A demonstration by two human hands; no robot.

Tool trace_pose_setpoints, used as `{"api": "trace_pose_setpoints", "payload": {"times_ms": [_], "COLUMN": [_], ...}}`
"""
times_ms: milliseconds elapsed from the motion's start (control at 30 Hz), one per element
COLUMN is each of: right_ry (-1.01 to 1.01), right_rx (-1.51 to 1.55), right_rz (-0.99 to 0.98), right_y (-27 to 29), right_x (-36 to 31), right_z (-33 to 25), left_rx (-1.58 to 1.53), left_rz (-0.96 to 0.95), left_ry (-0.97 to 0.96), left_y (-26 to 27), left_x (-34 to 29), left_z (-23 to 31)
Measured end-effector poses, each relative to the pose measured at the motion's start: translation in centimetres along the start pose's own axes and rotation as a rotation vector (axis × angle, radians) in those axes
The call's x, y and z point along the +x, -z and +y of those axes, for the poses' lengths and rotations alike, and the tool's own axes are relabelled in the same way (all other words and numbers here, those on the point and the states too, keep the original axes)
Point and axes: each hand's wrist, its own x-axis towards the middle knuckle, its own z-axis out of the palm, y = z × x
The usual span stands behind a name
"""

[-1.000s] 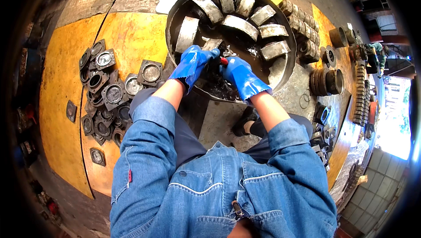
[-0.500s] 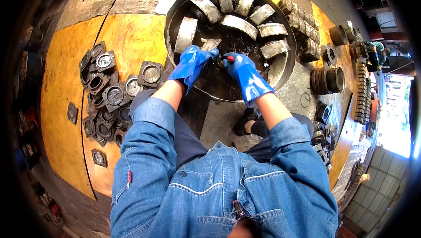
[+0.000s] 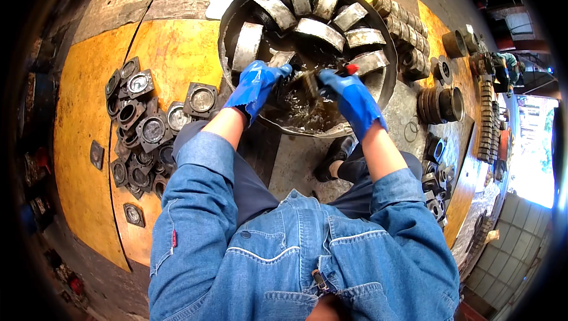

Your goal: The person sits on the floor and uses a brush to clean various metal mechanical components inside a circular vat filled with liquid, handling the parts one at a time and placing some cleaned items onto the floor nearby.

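Observation:
My left hand [image 3: 258,86], in a blue rubber glove, is closed at the near left of a round basin [image 3: 390,84] of dark liquid. It grips a metal part [image 3: 280,58], whose pale curved top shows past the fingers; the lower portion is dark and hard to make out. My right hand [image 3: 354,97], gloved alike, is closed around a brush with a red handle end [image 3: 352,69]. The brush's head is blurred, between the two hands over splashing liquid. Several curved metal pieces [image 3: 319,32] stand around inside the basin's far side.
Left of the basin, square-flanged metal parts [image 3: 152,129] lie piled on yellow boards [image 3: 83,143]. Stacked metal rings [image 3: 441,105] and rows of cylindrical parts [image 3: 408,31] stand on the right. My shoe [image 3: 336,156] is near the basin's front. Another person [image 3: 509,69] is far right.
My right hand has moved right and turned, with the brush's red end shifting to the right. The liquid between my hands splashes more. My left hand has hardly moved.

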Motion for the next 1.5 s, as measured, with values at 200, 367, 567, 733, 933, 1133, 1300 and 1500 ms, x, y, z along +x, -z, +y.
{"api": "trace_pose_setpoints", "payload": {"times_ms": [200, 367, 567, 733, 933, 1133, 1300, 1500], "right_ry": [-0.024, -0.093, 0.331, 0.352, 0.160, 0.152, -0.026, -0.276], "right_rx": [0.281, 0.284, -0.231, -0.021, 0.489, 0.634, 0.652, 0.016], "right_rz": [0.242, 0.161, -0.112, -0.088, 0.142, 0.067, 0.157, 0.332], "right_y": [-0.8, -1.7, -0.6, 1.0, 3.4, 3.9, 2.5, 0.8], "right_x": [0.7, 0.0, -3.3, -3.5, -1.3, 1.3, 2.3, 5.6], "right_z": [2.1, 4.5, 6.4, 4.5, 1.6, 4.5, 6.2, 6.2], "left_rx": [0.029, 0.108, 0.297, 0.470, 0.625, 0.935, 0.895, 0.625], "left_rz": [0.000, -0.055, -0.072, -0.017, -0.096, -0.171, -0.180, -0.105], "left_ry": [-0.127, -0.110, -0.124, -0.035, -0.130, -0.348, -0.321, -0.400], "left_y": [-0.3, -0.6, -3.0, -5.0, -4.9, -5.6, -4.7, -3.0], "left_x": [-0.5, 0.4, 1.9, 2.3, 1.2, 1.9, 0.4, 0.3], "left_z": [0.5, 0.4, -0.6, 0.2, 3.6, 4.7, 4.3, 3.2]}}
